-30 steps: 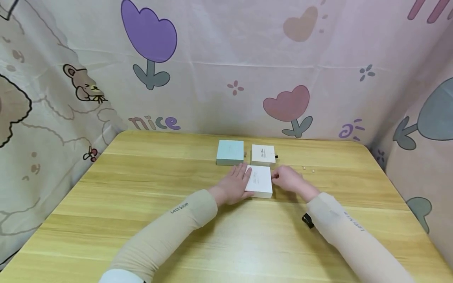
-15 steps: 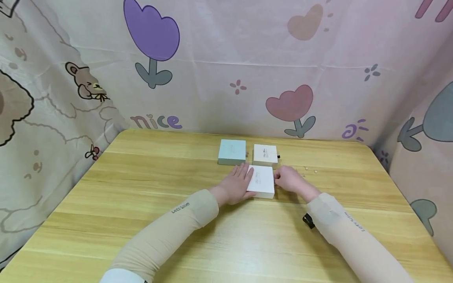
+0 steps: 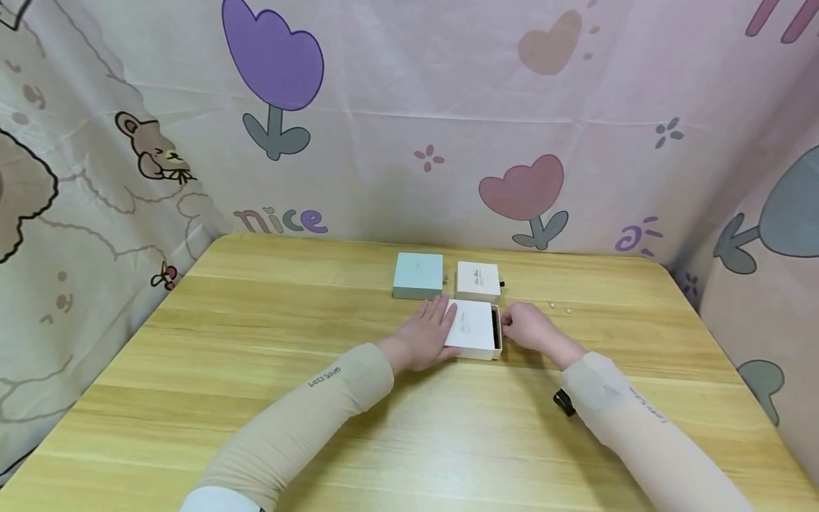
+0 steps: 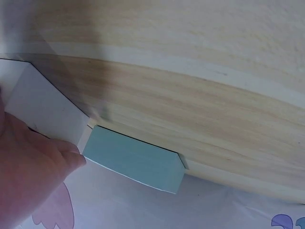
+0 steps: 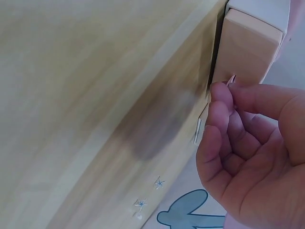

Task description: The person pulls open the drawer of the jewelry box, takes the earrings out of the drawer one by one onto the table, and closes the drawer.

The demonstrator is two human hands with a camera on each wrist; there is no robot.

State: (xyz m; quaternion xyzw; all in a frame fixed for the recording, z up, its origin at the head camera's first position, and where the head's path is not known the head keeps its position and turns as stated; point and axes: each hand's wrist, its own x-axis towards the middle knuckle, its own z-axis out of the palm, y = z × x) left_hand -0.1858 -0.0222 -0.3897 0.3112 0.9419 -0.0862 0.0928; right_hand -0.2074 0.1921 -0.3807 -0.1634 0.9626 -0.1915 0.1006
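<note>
A white drawer-style gift box (image 3: 470, 326) with fine print on its lid lies on the table, its inner drawer (image 3: 498, 345) slid partly out to the right, showing a dark inside. My left hand (image 3: 422, 336) holds the box's left end, fingers toward the far side and thumb at the near side. At the drawer's right end, my right hand (image 3: 530, 327) pinches a small ribbon pull tab (image 5: 232, 78) between thumb and index finger. In the right wrist view, the drawer's end face (image 5: 248, 45) looks peach, with the white sleeve (image 5: 261, 10) around it.
Behind stand a light-blue box (image 3: 418, 274) and a smaller white box (image 3: 477, 279) with a black tab. Two tiny sparkling star-shaped pieces (image 5: 159, 182) lie on the wooden table (image 3: 288, 306) to the right. A printed cloth (image 3: 384, 142) hangs behind the table.
My right hand has moved slightly right, and the drawer of the white box, flush before, has come partly out. My left hand has stayed on the box.
</note>
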